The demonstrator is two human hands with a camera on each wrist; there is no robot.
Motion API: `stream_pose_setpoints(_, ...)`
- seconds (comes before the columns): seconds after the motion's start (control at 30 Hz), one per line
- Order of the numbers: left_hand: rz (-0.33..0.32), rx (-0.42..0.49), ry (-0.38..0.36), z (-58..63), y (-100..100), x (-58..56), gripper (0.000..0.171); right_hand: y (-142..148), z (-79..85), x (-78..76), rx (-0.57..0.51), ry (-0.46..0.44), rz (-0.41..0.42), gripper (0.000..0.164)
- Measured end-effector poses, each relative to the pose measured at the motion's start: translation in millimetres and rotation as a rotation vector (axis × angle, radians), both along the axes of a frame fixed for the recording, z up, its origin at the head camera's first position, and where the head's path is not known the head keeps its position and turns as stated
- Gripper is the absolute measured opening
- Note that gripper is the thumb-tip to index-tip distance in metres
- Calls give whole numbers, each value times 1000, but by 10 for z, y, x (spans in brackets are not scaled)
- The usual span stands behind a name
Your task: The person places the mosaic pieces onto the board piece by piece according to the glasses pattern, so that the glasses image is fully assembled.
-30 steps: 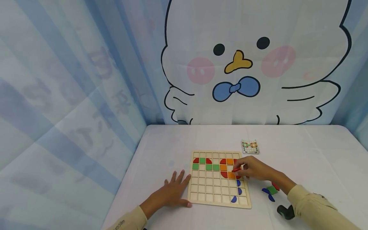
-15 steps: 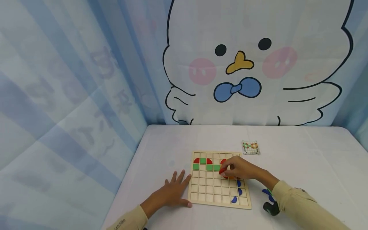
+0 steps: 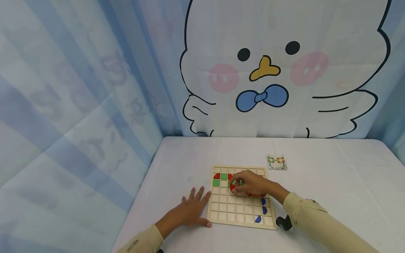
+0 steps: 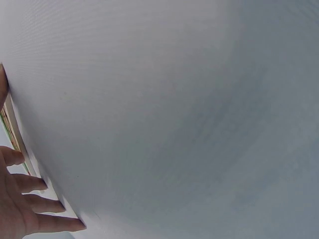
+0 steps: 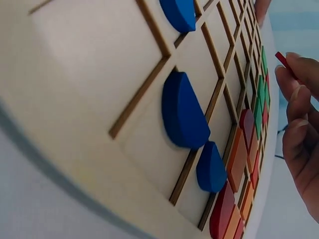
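Note:
A wooden grid board (image 3: 222,207) lies on the white table. My right hand (image 3: 251,182) is over its upper middle and pinches a red rounded piece (image 5: 283,60) between thumb and fingertips. Green squares (image 3: 224,176) and red quarter-round pieces (image 3: 217,175) sit in cells at the upper left. Orange squares (image 5: 237,157) beside red pieces fill cells farther right, mostly hidden by my right hand in the head view. Three blue rounded pieces (image 3: 258,219) lie at the lower right. My left hand (image 3: 191,210) rests spread on the table, fingertips at the board's left edge.
A small pattern card (image 3: 276,162) lies beyond the board's upper right corner. A black object (image 3: 283,222) shows beside the right sleeve (image 3: 316,214). A curtain with a cartoon bird hangs behind the table's far edge.
My right hand has moved left across the board with the red piece, from the orange squares towards the green ones. Its sleeve now hides the loose pieces on the right. My left hand stays put.

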State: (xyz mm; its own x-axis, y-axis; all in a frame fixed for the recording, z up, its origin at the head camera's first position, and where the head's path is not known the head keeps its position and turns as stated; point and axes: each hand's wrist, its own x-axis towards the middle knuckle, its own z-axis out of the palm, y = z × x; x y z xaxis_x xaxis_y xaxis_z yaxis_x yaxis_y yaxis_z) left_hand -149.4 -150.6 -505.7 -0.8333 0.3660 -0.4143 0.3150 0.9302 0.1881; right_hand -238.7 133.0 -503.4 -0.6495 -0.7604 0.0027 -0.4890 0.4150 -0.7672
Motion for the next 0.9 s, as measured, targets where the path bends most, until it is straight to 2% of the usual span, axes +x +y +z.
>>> stream_pose_setpoints(0.37,-17,7,4,-11,-26,-7,107,-315,-71,-59,55,-40,21,24)
stream_pose_setpoints(0.5,-18,6,1,-24,-27,-10,108,-388,-91,-71,70,-15,18,19)
stream_pose_setpoints(0.7,-20,3,4,-27,-35,-13,108,-495,-82,-91,85,28,11,20)
stream_pose_setpoints(0.9,-26,16,-1,-2,-35,-5,108,-577,-80,-94,113,16,-29,13)
